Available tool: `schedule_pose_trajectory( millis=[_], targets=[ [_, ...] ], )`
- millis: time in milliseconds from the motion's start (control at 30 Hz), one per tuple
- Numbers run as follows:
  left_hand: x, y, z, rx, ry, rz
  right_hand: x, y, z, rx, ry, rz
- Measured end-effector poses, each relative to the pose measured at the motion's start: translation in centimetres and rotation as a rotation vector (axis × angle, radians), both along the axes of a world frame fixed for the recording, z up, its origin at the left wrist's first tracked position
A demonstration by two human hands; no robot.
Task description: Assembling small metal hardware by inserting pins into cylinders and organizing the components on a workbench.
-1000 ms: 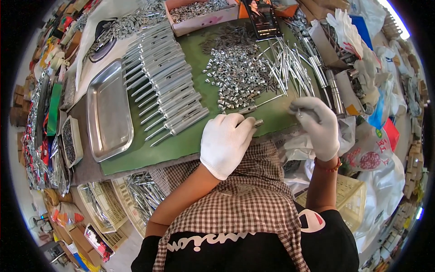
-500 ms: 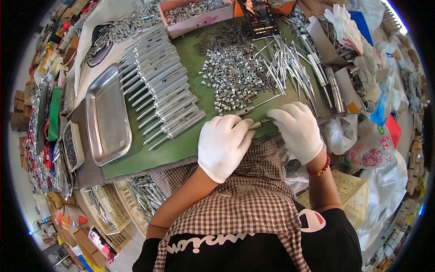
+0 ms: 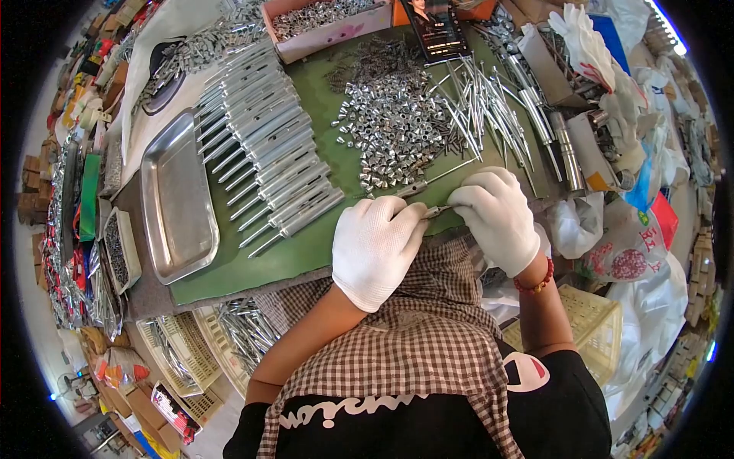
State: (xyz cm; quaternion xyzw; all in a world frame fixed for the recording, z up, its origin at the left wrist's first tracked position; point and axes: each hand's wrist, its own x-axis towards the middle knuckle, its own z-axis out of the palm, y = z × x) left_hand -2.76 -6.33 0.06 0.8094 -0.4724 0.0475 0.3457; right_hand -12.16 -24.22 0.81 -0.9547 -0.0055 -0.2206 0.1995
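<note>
My left hand [image 3: 378, 251], in a white knit glove, is closed round a metal tube [image 3: 433, 212]; just its narrow end shows past the fingers. Gloved the same way, my right hand [image 3: 497, 218] pinches at that end, and its fingertips hide what they grip. Just beyond both hands, another metal tube [image 3: 413, 188] with a thin rod sticking out lies on the green mat [image 3: 229, 277]. A heap of small silvery cone-shaped caps [image 3: 394, 126] spreads farther off. Dark springs [image 3: 382, 61] lie behind it, and loose thin rods [image 3: 489, 107] to its right.
Left of my hands, finished-looking tubes with pointed rods [image 3: 267, 153] lie in a long row. Beside them is a steel tray [image 3: 183, 206]. A pink box of small metal parts [image 3: 329, 34] stands at the back. Cream plastic baskets [image 3: 180, 344] sit below the table edge.
My right hand has moved slightly left and its fingers have closed in on the tube's end. My left hand has barely moved.
</note>
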Motion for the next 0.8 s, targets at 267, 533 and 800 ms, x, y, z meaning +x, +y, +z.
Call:
schedule_pose_trajectory(
  millis=[267, 533, 800],
  targets=[
    [0.3, 0.0, -0.3, -0.001, -0.020, -0.017, 0.4, 0.3, 1.1, -0.007, -0.003, -0.034],
    [0.3, 0.2, -0.3, -0.007, -0.048, -0.028, 3.7, -2.2, 1.6, -0.101, 0.006, -0.226],
    [0.2, 0.1, -0.3, -0.012, -0.009, -0.027, 4.7, -1.4, 1.5, -0.345, 0.107, -0.257]
  ],
)
